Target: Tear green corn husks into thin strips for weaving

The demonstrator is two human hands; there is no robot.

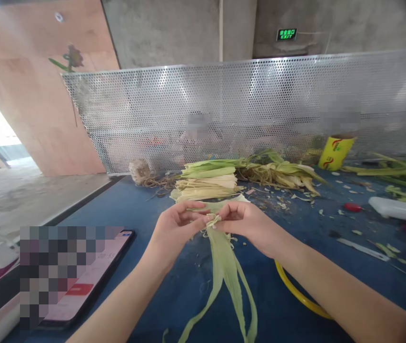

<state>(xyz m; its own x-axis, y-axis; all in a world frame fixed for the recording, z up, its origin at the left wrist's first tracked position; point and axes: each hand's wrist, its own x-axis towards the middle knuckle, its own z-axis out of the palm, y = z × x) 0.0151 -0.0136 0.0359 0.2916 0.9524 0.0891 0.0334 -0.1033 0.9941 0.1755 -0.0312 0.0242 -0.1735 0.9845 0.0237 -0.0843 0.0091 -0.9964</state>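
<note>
Both of my hands meet over the blue table, pinching pale green corn husk strips point(227, 262) at a folded, knot-like spot. My left hand point(174, 226) grips the husk from the left with thumb and fingertips. From the other side my right hand point(247, 219) pinches the same spot. Long loose ends of the husk hang down toward me and spread apart. Just beyond my fingers lies a stack of flattened corn husks point(208, 183), green on top and cream below. Small curled scraps are partly hidden under my hands.
A phone point(81, 286) lies at left. Behind the stack are more husks point(281, 171) and a twine ball point(140, 171). A yellow roll point(336, 152), a knife-like metal tool point(363, 249) and a yellow ring point(299, 295) are at right. A perforated metal screen point(224, 100) borders the back.
</note>
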